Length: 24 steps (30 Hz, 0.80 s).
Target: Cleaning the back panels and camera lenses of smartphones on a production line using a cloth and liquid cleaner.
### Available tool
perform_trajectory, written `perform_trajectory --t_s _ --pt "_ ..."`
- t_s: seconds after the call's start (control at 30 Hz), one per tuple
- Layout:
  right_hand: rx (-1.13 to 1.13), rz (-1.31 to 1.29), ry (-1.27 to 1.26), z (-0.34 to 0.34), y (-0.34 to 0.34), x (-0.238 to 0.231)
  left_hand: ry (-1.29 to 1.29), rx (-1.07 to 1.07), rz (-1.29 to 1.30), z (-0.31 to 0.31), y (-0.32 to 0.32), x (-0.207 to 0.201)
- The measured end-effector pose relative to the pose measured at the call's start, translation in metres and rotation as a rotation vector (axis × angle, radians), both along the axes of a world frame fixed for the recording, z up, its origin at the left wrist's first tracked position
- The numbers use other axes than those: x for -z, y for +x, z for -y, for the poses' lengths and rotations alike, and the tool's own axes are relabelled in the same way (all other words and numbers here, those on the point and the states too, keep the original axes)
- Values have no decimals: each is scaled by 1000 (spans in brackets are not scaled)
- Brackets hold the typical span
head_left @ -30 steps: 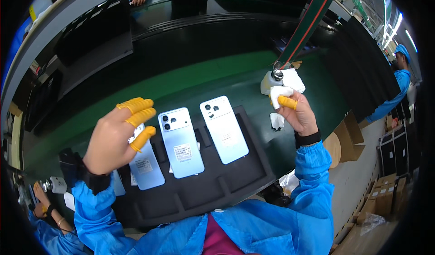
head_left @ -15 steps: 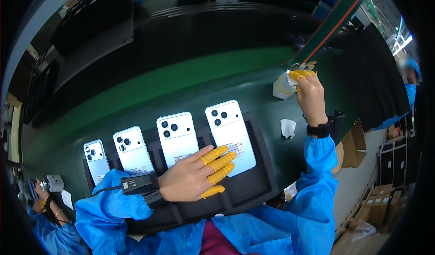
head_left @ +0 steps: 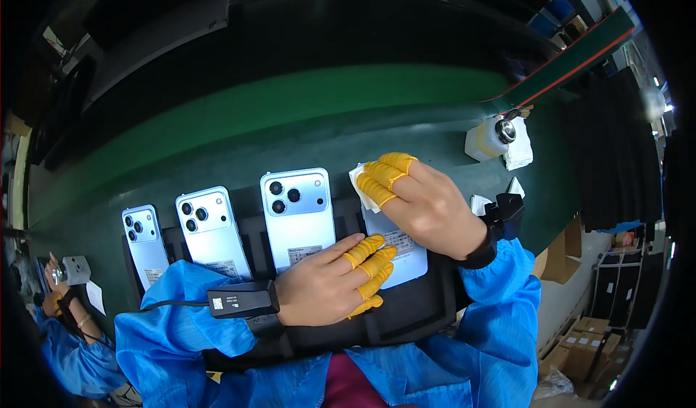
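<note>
My right hand (head_left: 435, 208), in yellow finger cots, pinches a folded white wipe (head_left: 365, 190) against the camera end of the rightmost light-blue phone (head_left: 409, 264). That end of the phone is hidden by the hand and wipe. My left hand (head_left: 330, 281), with yellow cots on its outstretched fingers, lies across the same phone's left edge, fingertips on its lower back. Left of it, three more light-blue phones lie back up: a near one (head_left: 301, 223), a middle one (head_left: 210, 227) and a far-left one (head_left: 142, 241). All rest in a black compartmented tray (head_left: 444, 299).
A pale bottle (head_left: 482, 143) with a metal top stands at the back right beside a stack of white wipes (head_left: 520, 150). A crumpled wipe (head_left: 478, 204) lies near my right wrist. Beyond the table's right side stands a cardboard box (head_left: 562, 256). A co-worker's hand (head_left: 52, 269) shows far left.
My right hand has come from the bottle, leftward and nearer, onto the rightmost phone with a wipe. My left hand stays at that phone's lower part. The whole view has shifted slightly.
</note>
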State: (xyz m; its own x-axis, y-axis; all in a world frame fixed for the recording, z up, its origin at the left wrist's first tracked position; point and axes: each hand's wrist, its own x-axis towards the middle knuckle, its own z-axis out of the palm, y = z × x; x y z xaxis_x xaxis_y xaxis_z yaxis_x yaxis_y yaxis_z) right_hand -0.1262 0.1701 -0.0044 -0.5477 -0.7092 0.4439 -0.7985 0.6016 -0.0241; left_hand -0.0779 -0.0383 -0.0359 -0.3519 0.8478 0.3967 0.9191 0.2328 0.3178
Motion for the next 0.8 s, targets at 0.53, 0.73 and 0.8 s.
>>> perform_trajectory --t_s 0.53,0.73,0.8 --pt "95 20 -20 -3 12 -9 6 -32 36 -1 0 -1" --pt "168 33 3 -4 20 -9 16 -26 53 -1 -3 -5" --pt "183 40 -27 0 20 -10 16 -23 63 -2 -3 -5"
